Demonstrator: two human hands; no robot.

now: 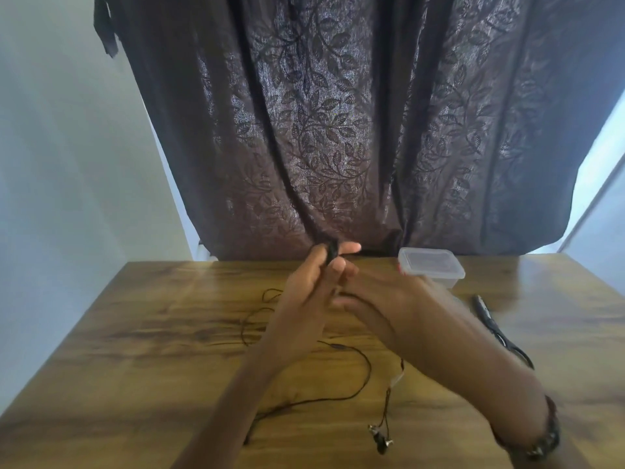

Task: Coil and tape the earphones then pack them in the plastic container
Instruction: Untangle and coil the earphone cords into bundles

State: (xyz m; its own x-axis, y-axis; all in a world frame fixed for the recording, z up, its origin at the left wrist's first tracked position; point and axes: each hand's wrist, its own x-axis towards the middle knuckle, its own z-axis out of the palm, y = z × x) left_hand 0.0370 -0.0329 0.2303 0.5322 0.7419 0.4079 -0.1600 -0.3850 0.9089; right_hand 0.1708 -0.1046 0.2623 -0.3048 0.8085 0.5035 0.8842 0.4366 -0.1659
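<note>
Black earphones (351, 394) lie uncoiled on the wooden table (135, 350), their cord looping across the middle and the earbuds (380, 441) near the front edge. Above the table, my left hand (304, 299) grips a small black roll of tape (330, 252) between thumb and fingers. My right hand (389, 296) reaches in from the right, and its fingers meet the left hand beside the roll. Motion blur hides how those fingers lie. The clear plastic container (431, 265) stands with its lid on at the table's back edge, right of both hands.
Black scissors (497, 330) lie on the table to the right of my right forearm. A dark leaf-patterned curtain (338, 130) hangs directly behind the table. Pale walls flank it on both sides.
</note>
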